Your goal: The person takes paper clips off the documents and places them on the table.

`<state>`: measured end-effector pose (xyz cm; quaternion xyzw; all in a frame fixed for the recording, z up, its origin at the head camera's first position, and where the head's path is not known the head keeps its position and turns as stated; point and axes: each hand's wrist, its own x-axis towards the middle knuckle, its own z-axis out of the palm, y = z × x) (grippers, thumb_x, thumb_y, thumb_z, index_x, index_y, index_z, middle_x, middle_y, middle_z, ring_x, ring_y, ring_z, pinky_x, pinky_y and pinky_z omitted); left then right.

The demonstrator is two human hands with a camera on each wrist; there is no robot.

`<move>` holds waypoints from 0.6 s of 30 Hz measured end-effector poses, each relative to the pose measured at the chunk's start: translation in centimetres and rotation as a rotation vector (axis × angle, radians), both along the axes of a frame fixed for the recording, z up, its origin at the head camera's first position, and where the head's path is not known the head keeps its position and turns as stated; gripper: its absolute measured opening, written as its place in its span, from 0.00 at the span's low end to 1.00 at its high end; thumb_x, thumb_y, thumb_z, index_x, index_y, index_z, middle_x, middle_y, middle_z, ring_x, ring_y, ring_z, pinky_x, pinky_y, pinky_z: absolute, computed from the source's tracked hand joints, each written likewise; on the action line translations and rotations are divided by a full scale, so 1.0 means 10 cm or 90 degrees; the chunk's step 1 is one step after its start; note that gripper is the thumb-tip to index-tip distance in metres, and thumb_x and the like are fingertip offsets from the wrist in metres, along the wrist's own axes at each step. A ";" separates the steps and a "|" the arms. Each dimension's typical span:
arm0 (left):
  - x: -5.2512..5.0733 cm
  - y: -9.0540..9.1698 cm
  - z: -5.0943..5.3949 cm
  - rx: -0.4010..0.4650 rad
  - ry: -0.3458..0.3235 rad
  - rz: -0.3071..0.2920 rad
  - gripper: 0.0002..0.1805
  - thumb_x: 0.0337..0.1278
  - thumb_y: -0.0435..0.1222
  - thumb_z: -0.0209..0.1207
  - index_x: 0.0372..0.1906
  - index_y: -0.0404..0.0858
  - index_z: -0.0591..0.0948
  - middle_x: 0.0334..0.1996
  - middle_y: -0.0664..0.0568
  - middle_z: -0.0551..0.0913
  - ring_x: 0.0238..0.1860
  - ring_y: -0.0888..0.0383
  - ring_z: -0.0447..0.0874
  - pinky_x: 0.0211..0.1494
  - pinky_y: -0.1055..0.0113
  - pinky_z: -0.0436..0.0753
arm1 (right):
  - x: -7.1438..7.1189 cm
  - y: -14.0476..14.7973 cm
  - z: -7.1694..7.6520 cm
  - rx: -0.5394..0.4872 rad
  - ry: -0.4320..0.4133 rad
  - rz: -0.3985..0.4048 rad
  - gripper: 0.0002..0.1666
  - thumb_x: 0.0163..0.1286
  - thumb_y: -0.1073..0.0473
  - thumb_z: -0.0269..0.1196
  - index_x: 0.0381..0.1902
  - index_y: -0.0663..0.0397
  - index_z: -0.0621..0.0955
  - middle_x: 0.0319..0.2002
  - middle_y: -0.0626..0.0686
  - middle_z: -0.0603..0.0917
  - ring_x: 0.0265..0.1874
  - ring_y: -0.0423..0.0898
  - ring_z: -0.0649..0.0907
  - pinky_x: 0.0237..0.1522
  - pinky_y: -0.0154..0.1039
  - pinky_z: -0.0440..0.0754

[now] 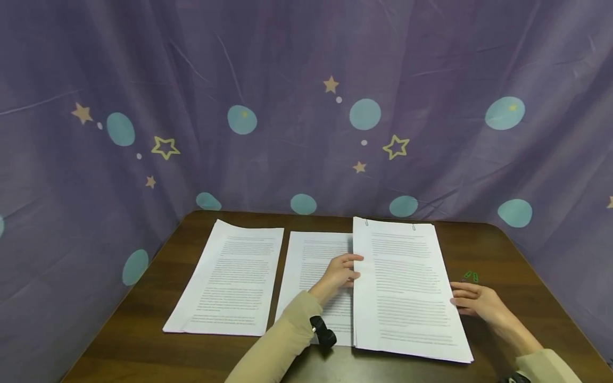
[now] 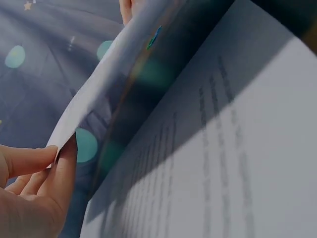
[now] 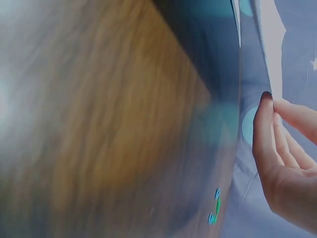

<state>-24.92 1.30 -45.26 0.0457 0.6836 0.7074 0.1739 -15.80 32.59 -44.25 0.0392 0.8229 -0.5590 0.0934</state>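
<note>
A stack of printed sheets (image 1: 407, 298), with two paper clips (image 1: 414, 227) along its top edge, is held up at both sides. My left hand (image 1: 337, 274) pinches its left edge between thumb and fingers; the left wrist view shows this hand (image 2: 37, 186) gripping the paper edge (image 2: 74, 111). My right hand (image 1: 483, 303) pinches the right edge, and in the right wrist view the hand (image 3: 287, 158) has the paper (image 3: 271, 49) between thumb and fingers. The held stack partly covers the middle sheets (image 1: 311, 266) beneath it.
Another printed stack (image 1: 230, 282) lies at the left of the brown table (image 1: 139, 330). Green clips (image 1: 475, 277) and a small dark clip lie right of the held stack. A patterned purple curtain (image 1: 287, 165) hangs behind the table.
</note>
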 end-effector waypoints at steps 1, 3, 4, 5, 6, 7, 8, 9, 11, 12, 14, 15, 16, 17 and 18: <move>0.01 -0.02 0.02 0.005 0.006 0.001 0.22 0.42 0.17 0.52 0.47 0.34 0.76 0.38 0.46 0.81 0.22 0.62 0.77 0.22 0.70 0.77 | -0.01 -0.02 0.00 -0.008 0.001 0.002 0.37 0.57 0.63 0.62 0.57 0.81 0.59 0.43 0.64 0.79 0.34 0.42 0.82 0.36 0.40 0.80; 0.03 -0.07 0.05 0.003 0.023 0.006 0.21 0.43 0.18 0.52 0.47 0.33 0.76 0.36 0.45 0.81 0.23 0.61 0.77 0.22 0.69 0.78 | -0.03 -0.08 0.00 -0.018 0.007 0.005 0.36 0.57 0.64 0.62 0.56 0.81 0.61 0.42 0.62 0.80 0.34 0.43 0.82 0.36 0.41 0.80; 0.04 -0.10 0.07 0.002 0.030 0.010 0.20 0.43 0.19 0.52 0.46 0.32 0.76 0.35 0.46 0.81 0.23 0.61 0.78 0.23 0.69 0.78 | -0.04 -0.11 0.01 -0.024 0.010 0.003 0.35 0.57 0.64 0.62 0.55 0.82 0.61 0.41 0.61 0.80 0.33 0.43 0.82 0.35 0.41 0.80; 0.05 -0.13 0.08 -0.004 0.043 0.011 0.19 0.44 0.19 0.52 0.46 0.32 0.76 0.33 0.46 0.81 0.23 0.62 0.77 0.22 0.68 0.78 | -0.05 -0.13 0.01 -0.027 0.013 0.003 0.34 0.56 0.65 0.62 0.54 0.82 0.62 0.41 0.61 0.80 0.33 0.43 0.82 0.34 0.42 0.80; 0.06 -0.16 0.09 -0.015 0.053 0.014 0.18 0.45 0.20 0.53 0.46 0.32 0.76 0.31 0.47 0.81 0.22 0.62 0.76 0.21 0.69 0.77 | -0.05 -0.16 0.01 -0.031 0.014 0.003 0.33 0.56 0.65 0.62 0.54 0.82 0.63 0.40 0.60 0.80 0.32 0.42 0.81 0.34 0.42 0.80; 0.07 -0.19 0.11 -0.029 0.066 0.018 0.17 0.46 0.21 0.53 0.45 0.32 0.77 0.29 0.49 0.80 0.21 0.63 0.75 0.20 0.70 0.77 | -0.06 -0.19 0.02 -0.036 0.016 0.005 0.33 0.56 0.66 0.62 0.53 0.81 0.63 0.39 0.60 0.80 0.32 0.42 0.81 0.34 0.42 0.80; 0.08 -0.22 0.12 -0.041 0.074 0.024 0.16 0.47 0.22 0.54 0.45 0.32 0.77 0.27 0.50 0.80 0.20 0.63 0.74 0.19 0.71 0.76 | -0.06 -0.22 0.02 -0.039 0.016 0.007 0.32 0.56 0.66 0.62 0.53 0.81 0.63 0.39 0.59 0.80 0.32 0.42 0.81 0.34 0.42 0.80; 0.09 -0.25 0.13 -0.050 0.086 0.030 0.15 0.47 0.22 0.54 0.44 0.32 0.77 0.26 0.50 0.79 0.19 0.63 0.73 0.18 0.71 0.75 | -0.07 -0.24 0.03 -0.042 0.016 0.012 0.32 0.57 0.66 0.61 0.53 0.81 0.63 0.39 0.59 0.80 0.32 0.43 0.81 0.34 0.42 0.80; 0.11 -0.31 0.14 -0.065 0.107 0.043 0.14 0.48 0.22 0.55 0.44 0.32 0.77 0.24 0.50 0.78 0.18 0.63 0.72 0.16 0.72 0.74 | -0.07 -0.29 0.04 -0.054 0.014 0.019 0.32 0.57 0.66 0.61 0.54 0.81 0.62 0.39 0.58 0.80 0.33 0.44 0.81 0.34 0.42 0.80; 0.12 -0.33 0.15 -0.073 0.116 0.052 0.14 0.48 0.22 0.55 0.44 0.32 0.77 0.24 0.50 0.79 0.17 0.63 0.72 0.16 0.72 0.73 | -0.07 -0.31 0.05 -0.059 0.012 0.021 0.32 0.57 0.66 0.61 0.54 0.81 0.62 0.39 0.59 0.80 0.33 0.44 0.81 0.34 0.42 0.80; 0.14 -0.38 0.17 -0.080 0.134 0.071 0.15 0.47 0.22 0.55 0.44 0.33 0.76 0.24 0.48 0.79 0.16 0.63 0.72 0.16 0.71 0.73 | -0.08 -0.36 0.06 -0.066 0.010 0.023 0.32 0.57 0.66 0.61 0.54 0.80 0.62 0.39 0.59 0.80 0.33 0.45 0.81 0.35 0.42 0.80; 0.15 -0.41 0.17 -0.083 0.143 0.079 0.16 0.47 0.21 0.55 0.44 0.33 0.76 0.23 0.48 0.79 0.15 0.63 0.71 0.16 0.71 0.72 | -0.09 -0.38 0.06 -0.072 0.009 0.022 0.32 0.57 0.66 0.61 0.54 0.80 0.62 0.39 0.58 0.80 0.34 0.46 0.81 0.35 0.43 0.80; 0.16 -0.43 0.18 -0.086 0.153 0.087 0.16 0.47 0.21 0.55 0.45 0.33 0.75 0.23 0.47 0.79 0.15 0.63 0.70 0.16 0.70 0.73 | -0.10 -0.41 0.07 -0.077 0.008 0.020 0.31 0.57 0.66 0.61 0.54 0.80 0.63 0.39 0.58 0.80 0.34 0.46 0.81 0.35 0.43 0.80; 0.17 -0.46 0.19 -0.087 0.157 0.095 0.17 0.47 0.21 0.55 0.45 0.33 0.75 0.23 0.46 0.78 0.15 0.63 0.70 0.16 0.70 0.73 | -0.10 -0.43 0.07 -0.077 0.009 0.019 0.31 0.57 0.66 0.61 0.53 0.79 0.63 0.38 0.58 0.80 0.34 0.46 0.81 0.35 0.43 0.80; 0.17 -0.48 0.20 -0.089 0.159 0.102 0.17 0.47 0.21 0.55 0.46 0.32 0.74 0.23 0.46 0.78 0.15 0.63 0.69 0.17 0.69 0.73 | -0.11 -0.46 0.08 -0.077 0.014 0.022 0.30 0.57 0.66 0.61 0.53 0.79 0.64 0.38 0.58 0.80 0.34 0.46 0.81 0.35 0.43 0.80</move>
